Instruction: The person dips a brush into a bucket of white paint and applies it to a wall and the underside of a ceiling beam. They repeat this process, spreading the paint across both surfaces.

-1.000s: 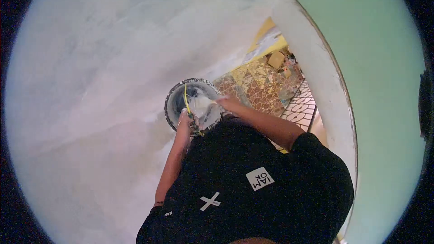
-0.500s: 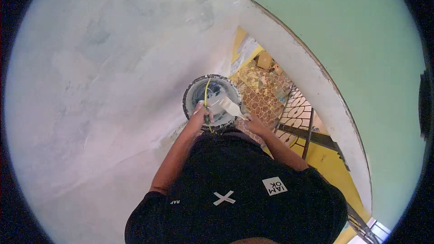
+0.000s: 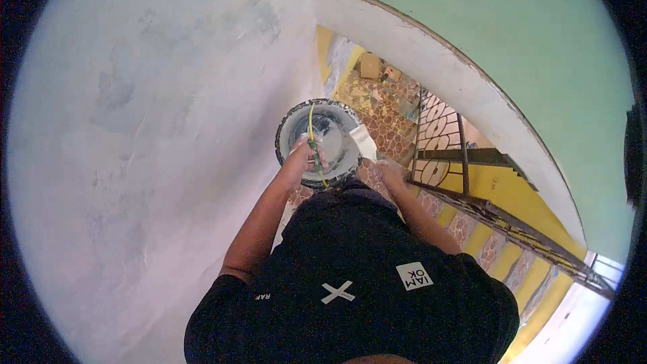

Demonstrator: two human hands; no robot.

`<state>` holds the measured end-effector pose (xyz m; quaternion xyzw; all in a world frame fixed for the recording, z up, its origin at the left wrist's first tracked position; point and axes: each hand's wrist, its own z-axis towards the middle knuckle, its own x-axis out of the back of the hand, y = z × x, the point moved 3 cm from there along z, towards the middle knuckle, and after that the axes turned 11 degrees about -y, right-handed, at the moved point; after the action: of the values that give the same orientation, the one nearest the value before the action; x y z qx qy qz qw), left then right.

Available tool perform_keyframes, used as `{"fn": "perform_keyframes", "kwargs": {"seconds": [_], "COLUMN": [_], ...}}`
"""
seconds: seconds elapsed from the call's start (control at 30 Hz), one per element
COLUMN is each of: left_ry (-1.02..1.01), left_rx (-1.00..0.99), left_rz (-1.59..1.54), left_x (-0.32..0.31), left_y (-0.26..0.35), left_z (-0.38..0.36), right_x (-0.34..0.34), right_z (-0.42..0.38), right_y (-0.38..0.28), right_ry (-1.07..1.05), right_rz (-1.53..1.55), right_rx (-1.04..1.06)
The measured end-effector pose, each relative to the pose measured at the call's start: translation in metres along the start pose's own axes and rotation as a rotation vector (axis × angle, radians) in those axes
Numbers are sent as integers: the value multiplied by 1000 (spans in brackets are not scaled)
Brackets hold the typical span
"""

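A black shirt [image 3: 371, 246] with white lettering and a white cross is occupying the area nearest the camera, on the near side of the bucket [image 3: 284, 136]. The bucket, serving as the reference point, is hanging in front of the body, its dark rim speckled white and its interior coated in pale material. A yellow handle [image 3: 311, 118] with a green grip is spanning the bucket's opening. The left hand [image 3: 304, 155] is clamping the green grip above that opening, fingers wrapped round it. The right hand [image 3: 386, 170], just right of the bucket, is closing on the lower end of a brush [image 3: 364, 143]. The brush is tilting toward the bucket, its pale, broad head at the right rim; whether the head is touching the rim cannot be determined from this angle.

A pale, patchy wall [image 3: 148, 141] is rising left of the bucket. Beyond the bucket, a patterned floor [image 3: 389, 131] is extending to a cardboard box [image 3: 370, 66]. A dark metal railing [image 3: 464, 155] is standing right of the bucket, with yellow-edged steps [image 3: 488, 253] descending beside it.
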<state>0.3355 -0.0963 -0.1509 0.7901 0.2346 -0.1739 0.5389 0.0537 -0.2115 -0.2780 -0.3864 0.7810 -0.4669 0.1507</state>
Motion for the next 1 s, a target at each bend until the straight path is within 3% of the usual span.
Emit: {"fn": "perform_keyframes", "kwargs": {"seconds": [0.07, 0.1, 0.17, 0.27, 0.3, 0.37, 0.43, 0.5, 0.57, 0.67, 0.83, 1.0], "left_ry": [-19, -31, -27, -27, -34, -21, -40, -54, -76, -140, -142, -142], "left_rx": [36, 64, 66, 80, 86, 91, 104, 113, 99, 63, 41, 35], "left_rz": [-21, -44, -14, -14, -23, 3, 30, 43, 19, 14, -7, 61], "left_x": [-2, -4, -7, -3, -2, -5, -9, -6, -9, -10, -27, -38], "left_y": [3, 9, 11, -2, -4, 1, 4, -2, -4, -1, 14, 29], "left_z": [6, 10, 16, 26, 29, 32, 33, 35, 28, 19, -3, -29], "right_x": [3, 12, 31, 48, 60, 80, 113, 112, 149, 160, 188, 151], "right_z": [-20, -13, -3, 9, 26, 32, 9, -22, -11, -44, -46, -65], "right_y": [-12, -1, 23, 48, 89, 84, 45, -61, -53, -98, -97, -135], "right_ry": [65, 76, 215, 265, 271, 331, 396, 540, 553, 709, 815, 988], "right_rz": [299, 309, -287, -109, -278, -128, 23, 53, 56, 227, 214, 20], "right_rx": [89, 88, 249, 52, 194, 164, 139, 38, 184, 284, 407, 502]}}
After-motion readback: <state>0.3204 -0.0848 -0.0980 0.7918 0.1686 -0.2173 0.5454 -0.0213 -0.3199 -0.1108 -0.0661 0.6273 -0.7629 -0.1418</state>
